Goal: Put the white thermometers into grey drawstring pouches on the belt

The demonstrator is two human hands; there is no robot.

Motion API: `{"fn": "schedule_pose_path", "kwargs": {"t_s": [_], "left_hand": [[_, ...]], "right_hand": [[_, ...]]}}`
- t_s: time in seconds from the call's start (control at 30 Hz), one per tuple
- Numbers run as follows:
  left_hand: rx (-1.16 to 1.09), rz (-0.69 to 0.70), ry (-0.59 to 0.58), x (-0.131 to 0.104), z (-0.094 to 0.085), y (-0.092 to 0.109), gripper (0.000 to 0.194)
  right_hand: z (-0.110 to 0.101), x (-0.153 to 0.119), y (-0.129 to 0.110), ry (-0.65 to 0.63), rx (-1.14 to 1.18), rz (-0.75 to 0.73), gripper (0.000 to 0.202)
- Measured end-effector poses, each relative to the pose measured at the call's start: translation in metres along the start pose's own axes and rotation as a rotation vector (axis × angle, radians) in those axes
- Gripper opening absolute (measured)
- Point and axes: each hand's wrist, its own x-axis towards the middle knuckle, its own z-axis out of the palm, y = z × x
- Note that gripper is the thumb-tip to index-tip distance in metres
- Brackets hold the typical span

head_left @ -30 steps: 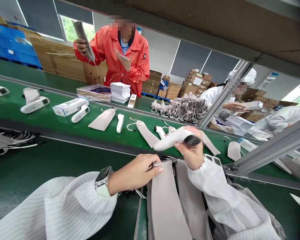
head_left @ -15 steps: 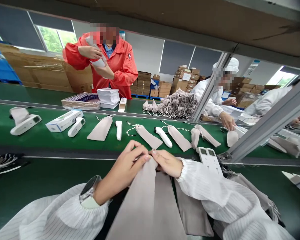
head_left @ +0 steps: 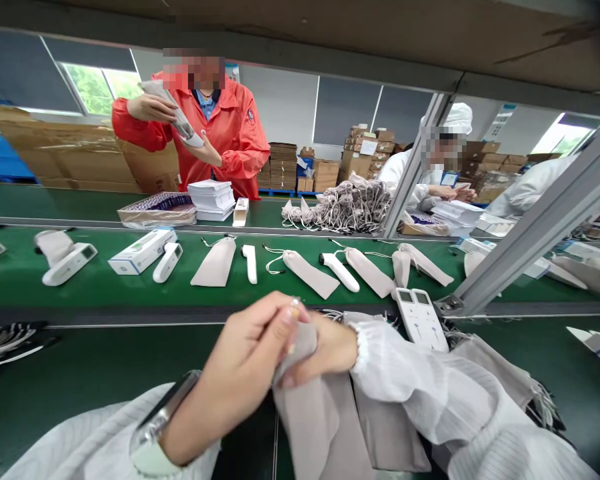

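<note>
Both hands work at the upper end of a grey fabric pouch (head_left: 300,417) over the near green bench. My left hand (head_left: 247,357), with a watch on its wrist, pinches the cloth at the top. Wrapped round the bunched cloth beside it is my right hand (head_left: 330,343), its fingers partly hidden behind the fabric. The pouch hangs down toward me. Another grey pouch (head_left: 387,427) lies flat under my right forearm. Just past that forearm rests a white twin-panel device (head_left: 420,320) with two small screens.
A green conveyor (head_left: 130,293) crosses ahead, carrying white thermometer-like devices (head_left: 341,273), grey pouches (head_left: 310,273) and a white box (head_left: 143,252). A slanted metal post (head_left: 525,223) stands at right. Beyond are a pouch heap (head_left: 355,207), a person in red (head_left: 230,133) and people in white.
My hands have come closer together, and the cloth is now bunched between them. The conveyor items have shifted slightly right. The person in red has lowered and tilted the item they hold.
</note>
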Motion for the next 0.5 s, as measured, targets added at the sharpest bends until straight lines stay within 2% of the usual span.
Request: {"fn": "schedule_pose_path", "kwargs": {"t_s": [0.03,0.07,0.1,0.13,0.17,0.2,0.27,0.3,0.33,0.4,0.5], "left_hand": [[0.107,0.064,-0.007,-0.002,0.006,-0.004,0.019],[0.220,0.119,-0.024,-0.005,0.012,-0.010,0.017],[0.326,0.153,-0.054,-0.007,0.018,-0.018,0.019],[0.415,0.166,-0.105,-0.009,0.023,-0.027,0.023],[0.484,0.157,-0.173,-0.010,0.029,-0.037,0.025],[0.530,0.135,-0.246,-0.010,0.034,-0.045,0.025],[0.563,0.086,-0.357,-0.008,0.040,-0.059,0.020],[0.565,0.069,-0.375,-0.006,0.041,-0.062,0.018],[0.568,0.050,-0.377,-0.005,0.041,-0.064,0.017],[0.581,-0.001,-0.373,-0.001,0.038,-0.062,0.012],[0.606,-0.053,-0.394,0.001,0.033,-0.055,0.003]], "right_hand": [[-0.009,0.001,-0.001,0.126,-0.006,0.020,0.035],[-0.026,0.002,0.001,0.298,-0.052,0.060,0.035],[-0.050,0.003,0.005,0.571,-0.138,0.102,0.041],[-0.078,0.003,0.012,0.826,-0.330,0.166,0.050],[-0.106,0.002,0.020,0.994,-0.569,0.301,0.058],[-0.132,0.000,0.030,1.021,-0.790,0.483,0.063],[-0.168,-0.004,0.052,1.006,-0.906,0.597,0.064],[-0.176,-0.006,0.063,0.985,-0.927,0.636,0.064],[-0.178,-0.008,0.073,0.984,-0.948,0.648,0.064],[-0.169,-0.006,0.090,0.935,-1.064,0.627,0.064],[-0.148,0.006,0.107,0.657,-1.180,0.532,0.058]]}}
